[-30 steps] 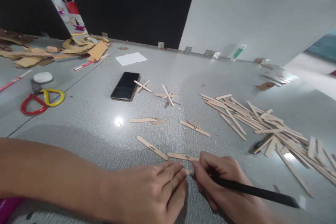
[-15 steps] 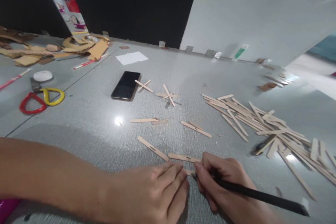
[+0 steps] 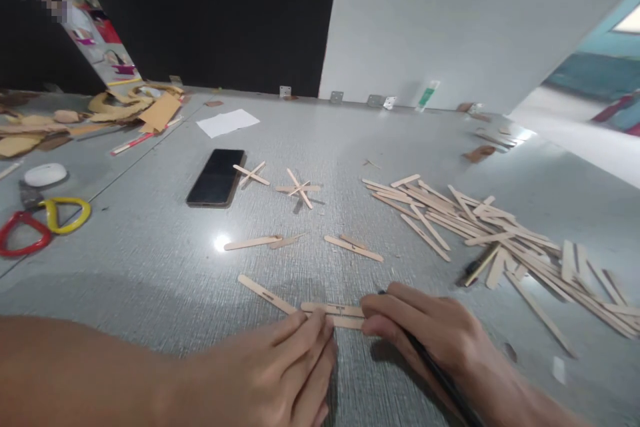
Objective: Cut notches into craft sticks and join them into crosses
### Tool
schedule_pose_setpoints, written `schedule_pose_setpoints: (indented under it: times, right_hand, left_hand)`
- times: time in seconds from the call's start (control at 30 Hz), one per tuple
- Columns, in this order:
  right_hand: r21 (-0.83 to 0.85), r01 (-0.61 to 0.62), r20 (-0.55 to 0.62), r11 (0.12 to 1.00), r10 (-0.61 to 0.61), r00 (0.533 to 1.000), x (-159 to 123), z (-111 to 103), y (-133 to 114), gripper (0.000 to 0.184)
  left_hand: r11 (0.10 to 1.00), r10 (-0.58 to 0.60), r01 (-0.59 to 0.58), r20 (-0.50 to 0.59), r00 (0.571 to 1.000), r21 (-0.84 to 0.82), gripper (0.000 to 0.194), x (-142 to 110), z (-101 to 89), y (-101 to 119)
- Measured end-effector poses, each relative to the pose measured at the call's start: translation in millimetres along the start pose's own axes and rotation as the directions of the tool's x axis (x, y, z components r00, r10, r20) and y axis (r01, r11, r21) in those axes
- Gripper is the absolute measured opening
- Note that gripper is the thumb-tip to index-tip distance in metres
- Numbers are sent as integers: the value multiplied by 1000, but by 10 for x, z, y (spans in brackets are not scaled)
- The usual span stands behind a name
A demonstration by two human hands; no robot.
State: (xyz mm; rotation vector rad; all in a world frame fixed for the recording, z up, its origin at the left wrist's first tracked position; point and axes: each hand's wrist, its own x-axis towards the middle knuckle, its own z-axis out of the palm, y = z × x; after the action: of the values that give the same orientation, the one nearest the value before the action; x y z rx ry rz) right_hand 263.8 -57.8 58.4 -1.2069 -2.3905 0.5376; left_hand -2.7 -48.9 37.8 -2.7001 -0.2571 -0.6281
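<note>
My left hand point(image 3: 283, 367) is closed, its fingertips pressing on the left part of two wooden craft sticks lying side by side. The upper craft stick point(image 3: 320, 308) has a small slot near its middle; the lower craft stick point(image 3: 349, 323) sits just below it. My right hand point(image 3: 435, 327) pinches the right ends of these sticks between thumb and fingers. A black pencil point(image 3: 440, 373) is tucked in that same hand, pointing back toward me. Another slotted craft stick point(image 3: 265, 293) lies at a slant, touching the pair near my left fingertips.
A loose pile of craft sticks point(image 3: 480, 233) spreads on the right. Beyond my hands lie a cracked craft stick point(image 3: 253, 243), crossed sticks point(image 3: 300, 188) and a phone point(image 3: 217, 177). Scissors point(image 3: 67, 215), a white mouse-like object point(image 3: 46, 175) and cardboard scraps point(image 3: 161, 112) are at left.
The pencil's tip has left the lower stick, and the pencil has swung back within my right hand. My right fingers have closed on the stick ends. The view has turned slightly right.
</note>
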Motion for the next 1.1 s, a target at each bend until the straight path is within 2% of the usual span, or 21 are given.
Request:
schedule_pose_setpoints:
  times: [0.1, 0.17, 0.27, 0.43, 0.6, 0.83, 1.1]
  right_hand:
    - [-76, -21, 40, 997, 24, 999, 7, 3, 20, 21]
    - [-57, -20, 47, 998, 23, 999, -4, 33, 39, 16]
    - [-14, -8, 48, 1000, 9, 999, -28, 78, 78, 16]
    - [12, 4, 26, 1000, -4, 1000, -38, 83, 86, 17]
    - [58, -32, 45, 998, 30, 999, -21, 62, 53, 23]
    - [137, -55, 40, 989, 50, 998, -16, 39, 38, 24]
    - [114, -32, 50, 993, 27, 998, -23, 37, 27, 23]
  left_hand:
    - [1000, -7, 7, -7, 1000, 7, 32, 4, 6, 8]
    - [1000, -8, 8, -26, 1000, 15, 32, -2, -5, 15]
    - [997, -75, 75, -71, 995, -7, 30, -26, -29, 8]
    - [951, -238, 225, -37, 971, -213, 28, -30, -14, -92]
    - [829, -384, 363, 38, 922, -426, 28, 5, 59, -177]
    - [761, -357, 345, 89, 930, -549, 26, -44, 92, -180]
    - [768, -385, 370, 85, 919, -523, 21, -36, 124, -158]
